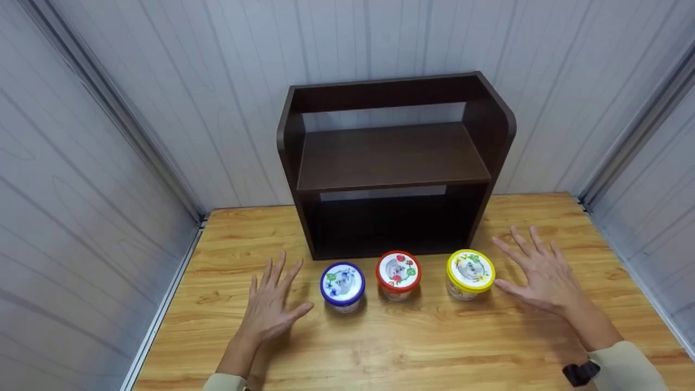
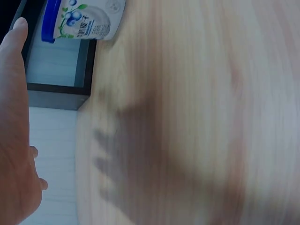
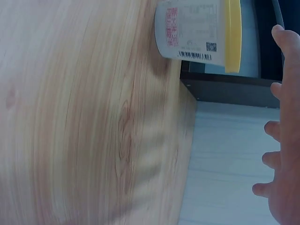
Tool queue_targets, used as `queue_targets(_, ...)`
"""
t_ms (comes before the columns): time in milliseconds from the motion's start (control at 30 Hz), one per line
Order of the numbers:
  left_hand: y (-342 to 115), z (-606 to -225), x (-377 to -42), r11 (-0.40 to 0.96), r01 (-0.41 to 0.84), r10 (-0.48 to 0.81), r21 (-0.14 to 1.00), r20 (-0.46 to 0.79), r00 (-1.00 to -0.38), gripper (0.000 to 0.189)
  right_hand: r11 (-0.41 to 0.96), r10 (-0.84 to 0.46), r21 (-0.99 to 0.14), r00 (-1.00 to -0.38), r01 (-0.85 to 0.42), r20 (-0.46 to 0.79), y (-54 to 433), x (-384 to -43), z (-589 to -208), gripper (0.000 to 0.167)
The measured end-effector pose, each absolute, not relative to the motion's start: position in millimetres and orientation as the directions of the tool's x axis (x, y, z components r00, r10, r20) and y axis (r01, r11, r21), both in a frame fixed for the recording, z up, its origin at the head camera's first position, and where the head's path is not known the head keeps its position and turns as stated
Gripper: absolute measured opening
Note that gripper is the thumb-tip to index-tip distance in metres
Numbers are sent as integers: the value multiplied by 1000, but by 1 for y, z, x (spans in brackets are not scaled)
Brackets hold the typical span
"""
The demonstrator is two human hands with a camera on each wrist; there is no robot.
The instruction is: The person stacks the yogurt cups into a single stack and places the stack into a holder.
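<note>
Though print [image 3: 172, 26] blurs, the yellow-lidded tub [image 3: 190, 30] shows a barcode [image 3: 194, 56].

1 blue-lidded tub [image 2: 96, 26] up top left, berry print [image 2: 72, 18] on its side, dark shelf [image 2: 56, 97] behind, left hand [image 2: 14, 140] along the left edge, kinda blurry shadow [image 2: 140, 136] mid-frame on the wood desk [image 2: 201, 70].

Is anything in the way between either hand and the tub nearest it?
Nothing visible is: no object stands between the left hand and the blue-lidded tub, nor between the right hand and the yellow-lidded tub.
</note>
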State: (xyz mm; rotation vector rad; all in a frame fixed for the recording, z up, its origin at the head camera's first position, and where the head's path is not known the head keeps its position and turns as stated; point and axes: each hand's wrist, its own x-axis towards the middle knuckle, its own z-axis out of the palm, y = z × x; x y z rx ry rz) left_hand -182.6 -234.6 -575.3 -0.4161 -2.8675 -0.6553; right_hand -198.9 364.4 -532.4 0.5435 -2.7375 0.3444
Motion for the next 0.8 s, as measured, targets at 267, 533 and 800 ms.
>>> queue_targets(267,-218,-590,-184,761,303,218,573,215,-952,115,875,-319,-253,-884,-414,342,354,-198,-537,88)
queue_targets(533,-203,-598,-185,619,333,235,711,237,-943,126,826,-305,-346,-869,-444,389,345,-195,-546,89)
queue_targets(800,-193,-608,-185,466,273,205,842,197,-959,127,753,-280,-477,-877,-453,391,337,-192,-556,92)
